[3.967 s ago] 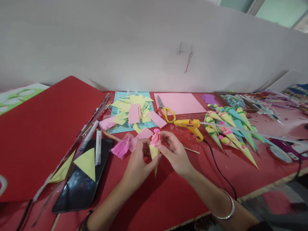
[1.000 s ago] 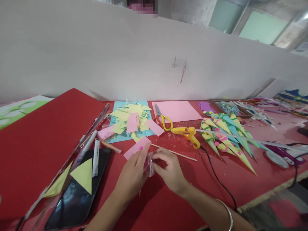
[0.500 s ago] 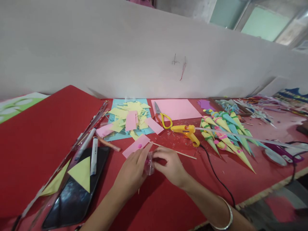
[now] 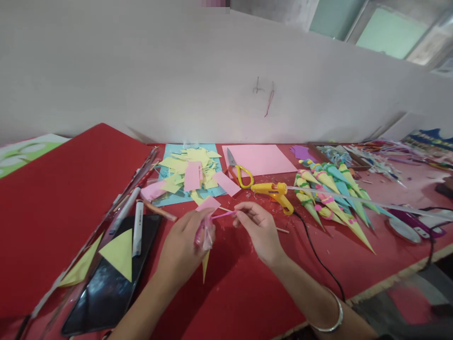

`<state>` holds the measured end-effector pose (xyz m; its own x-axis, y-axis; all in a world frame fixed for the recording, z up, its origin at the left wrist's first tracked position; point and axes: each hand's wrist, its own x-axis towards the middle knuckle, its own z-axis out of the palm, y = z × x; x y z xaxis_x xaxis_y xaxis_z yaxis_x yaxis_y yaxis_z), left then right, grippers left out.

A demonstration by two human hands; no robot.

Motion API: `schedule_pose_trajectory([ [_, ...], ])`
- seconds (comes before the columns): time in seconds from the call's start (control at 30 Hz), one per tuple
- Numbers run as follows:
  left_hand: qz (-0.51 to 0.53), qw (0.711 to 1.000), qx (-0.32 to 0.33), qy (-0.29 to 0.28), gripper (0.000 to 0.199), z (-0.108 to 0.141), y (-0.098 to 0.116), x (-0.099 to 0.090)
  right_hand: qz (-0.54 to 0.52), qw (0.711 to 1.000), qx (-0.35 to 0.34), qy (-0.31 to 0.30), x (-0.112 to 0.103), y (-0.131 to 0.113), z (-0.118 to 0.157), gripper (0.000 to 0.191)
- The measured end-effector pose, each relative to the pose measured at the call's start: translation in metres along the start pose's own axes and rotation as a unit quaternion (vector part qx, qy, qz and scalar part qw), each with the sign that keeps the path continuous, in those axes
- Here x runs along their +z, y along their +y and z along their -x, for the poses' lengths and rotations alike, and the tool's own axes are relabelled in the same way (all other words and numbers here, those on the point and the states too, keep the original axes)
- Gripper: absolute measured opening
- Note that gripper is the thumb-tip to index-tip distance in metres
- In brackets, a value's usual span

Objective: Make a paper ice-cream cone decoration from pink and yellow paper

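Observation:
My left hand is closed around a small clear plastic bag with something bright pink in it. A thin pink strand stretches from the bag to my right hand, whose thumb and forefinger pinch its end. Below my left fingers pokes the pointed tip of a yellow paper cone; its upper part is hidden by the hand. A pink paper piece lies just beyond the left fingers. Behind my right hand a thin wooden stick is partly covered.
A yellow glue gun with a black cord lies beyond my right hand, near yellow-handled scissors. Decorated paper cones are piled at right. Cut paper pieces sit at the back. A black phone-like slab and markers lie left.
My hands have moved apart, the right one to the right and slightly up. A pink strand now spans them, and the yellow cone's tip shows more under my left hand.

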<state>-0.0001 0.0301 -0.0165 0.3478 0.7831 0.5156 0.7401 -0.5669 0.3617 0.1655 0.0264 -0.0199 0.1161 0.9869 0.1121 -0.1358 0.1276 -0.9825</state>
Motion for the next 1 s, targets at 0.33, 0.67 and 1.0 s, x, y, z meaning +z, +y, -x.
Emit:
schedule_pose_trajectory([
  [0.33, 0.104, 0.994, -0.012, -0.039, 0.016, -0.003, 0.01, -0.005, 0.051, 0.992, -0.06, -0.096, 0.006, -0.001, 0.01, 0.009],
  [0.67, 0.282, 0.954, -0.067, -0.079, 0.02, -0.006, 0.015, -0.001, 0.147, 0.967, -0.183, -0.098, 0.005, -0.001, 0.013, 0.01],
  [1.0, -0.013, 0.993, -0.101, -0.059, 0.021, -0.009, -0.016, -0.015, 0.036, 0.998, -0.037, -0.025, 0.003, 0.003, 0.007, 0.011],
])
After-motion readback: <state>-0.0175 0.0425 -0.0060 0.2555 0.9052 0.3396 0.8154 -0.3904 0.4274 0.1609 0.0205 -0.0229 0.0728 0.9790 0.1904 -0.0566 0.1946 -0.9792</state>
